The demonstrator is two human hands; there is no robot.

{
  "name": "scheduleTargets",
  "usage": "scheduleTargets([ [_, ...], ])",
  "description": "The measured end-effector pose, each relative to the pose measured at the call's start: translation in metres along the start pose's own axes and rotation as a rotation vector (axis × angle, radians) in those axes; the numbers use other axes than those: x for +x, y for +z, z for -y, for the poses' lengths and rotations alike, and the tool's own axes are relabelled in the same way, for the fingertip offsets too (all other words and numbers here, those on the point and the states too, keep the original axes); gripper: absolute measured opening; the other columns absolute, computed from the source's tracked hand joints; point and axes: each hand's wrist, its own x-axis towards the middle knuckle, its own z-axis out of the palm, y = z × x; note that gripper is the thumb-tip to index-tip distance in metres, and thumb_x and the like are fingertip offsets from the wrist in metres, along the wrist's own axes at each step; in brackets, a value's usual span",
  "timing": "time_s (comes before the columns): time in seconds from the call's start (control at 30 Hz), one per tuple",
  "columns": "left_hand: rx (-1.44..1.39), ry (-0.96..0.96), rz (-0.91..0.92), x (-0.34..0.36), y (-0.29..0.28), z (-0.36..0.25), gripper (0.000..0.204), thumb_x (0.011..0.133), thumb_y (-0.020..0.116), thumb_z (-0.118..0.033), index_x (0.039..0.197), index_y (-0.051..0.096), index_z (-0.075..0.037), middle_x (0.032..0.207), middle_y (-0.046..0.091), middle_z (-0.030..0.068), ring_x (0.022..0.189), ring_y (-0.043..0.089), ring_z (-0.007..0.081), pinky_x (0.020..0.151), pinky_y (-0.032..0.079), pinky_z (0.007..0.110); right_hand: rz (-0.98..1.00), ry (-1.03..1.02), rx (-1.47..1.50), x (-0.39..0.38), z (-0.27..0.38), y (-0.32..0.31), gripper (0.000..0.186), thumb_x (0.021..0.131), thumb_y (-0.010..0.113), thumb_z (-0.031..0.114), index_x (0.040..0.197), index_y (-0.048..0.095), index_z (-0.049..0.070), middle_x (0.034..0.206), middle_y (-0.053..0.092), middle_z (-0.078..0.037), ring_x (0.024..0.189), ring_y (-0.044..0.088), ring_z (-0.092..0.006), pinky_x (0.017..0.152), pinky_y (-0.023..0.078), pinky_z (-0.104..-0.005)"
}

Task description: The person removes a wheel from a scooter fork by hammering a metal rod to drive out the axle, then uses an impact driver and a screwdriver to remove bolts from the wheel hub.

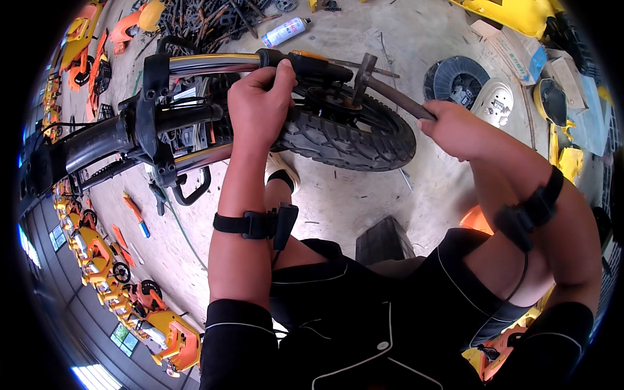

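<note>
A two-wheeler's front fork [201,63] with chrome tubes lies on its side, its knobby black tyre [344,143] to the right. My left hand [260,110] is closed against the upper fork leg's black lower end; its fingertips are hidden, so what they grip is unclear. My right hand [455,130] grips the handle of a hammer [396,94], whose head is over the wheel by the hub [335,97]. Black straps with small devices circle both my forearms.
A spray can [285,31] lies beyond the fork near piled dark metal parts [208,19]. A black round bin [455,84], pale shoe [494,104], cartons [507,49] and yellow panels [497,13] sit rightward. Yellow and orange vehicles [169,338] line the left. Loose tools [136,214] lie on the floor.
</note>
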Motion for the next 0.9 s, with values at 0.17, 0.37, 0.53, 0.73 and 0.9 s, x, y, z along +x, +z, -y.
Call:
scheduleTargets([
  [0.17, 0.015, 0.011, -0.011, -0.001, 0.002, -0.003, 0.041, 0.096, 0.068, -0.035, 0.08, 0.073, 0.003, 0.06, 0.062, 0.0032, 0.057, 0.056, 0.0076, 0.057, 0.041, 0.024, -0.077, -0.112, -0.001, 0.036, 0.004, 0.031, 0.033, 0.101, 0.051, 0.027, 0.111, 0.056, -0.004, 0.082, 0.065, -0.023, 0.052, 0.063, -0.0348, 0.049, 0.051, -0.0477],
  [0.37, -0.114, 0.024, -0.029, 0.001, -0.005, 0.008, 0.039, 0.098, 0.067, -0.032, 0.08, 0.073, 0.003, 0.061, 0.063, 0.0031, 0.058, 0.056, 0.0073, 0.059, 0.042, 0.023, -0.015, -0.06, -0.01, 0.02, -0.013, 0.007, 0.032, 0.101, 0.052, 0.028, 0.112, 0.057, -0.002, 0.08, 0.063, -0.017, 0.051, 0.062, -0.0288, 0.045, 0.048, -0.0437],
  [0.53, -0.148, 0.225, -0.33, -0.002, -0.001, 0.025, 0.037, 0.099, 0.066, -0.028, 0.078, 0.073, 0.002, 0.062, 0.065, 0.0028, 0.059, 0.055, 0.0054, 0.057, 0.044, 0.023, -0.048, -0.031, 0.034, 0.013, -0.013, 0.012, 0.033, 0.1, 0.052, 0.029, 0.112, 0.06, -0.001, 0.078, 0.062, -0.014, 0.052, 0.061, -0.0265, 0.044, 0.048, -0.0403],
  [0.73, 0.201, 0.346, -0.633, 0.005, -0.001, 0.035, 0.026, 0.095, 0.072, -0.024, 0.084, 0.069, -0.001, 0.07, 0.068, 0.0036, 0.063, 0.059, 0.009, 0.064, 0.051, 0.027, -0.084, -0.019, 0.038, 0.031, -0.004, 0.03, 0.031, 0.102, 0.054, 0.03, 0.117, 0.059, 0.004, 0.074, 0.056, -0.008, 0.053, 0.058, -0.0211, 0.043, 0.048, -0.0361],
  [0.9, 0.195, 0.531, -0.674, -0.001, -0.005, 0.027, 0.017, 0.093, 0.072, -0.014, 0.096, 0.062, -0.001, 0.085, 0.066, 0.0045, 0.072, 0.06, 0.0112, 0.069, 0.05, 0.026, -0.022, 0.021, 0.023, 0.012, -0.014, 0.014, 0.031, 0.102, 0.053, 0.029, 0.119, 0.058, 0.004, 0.073, 0.056, -0.008, 0.052, 0.057, -0.0211, 0.044, 0.048, -0.0359],
])
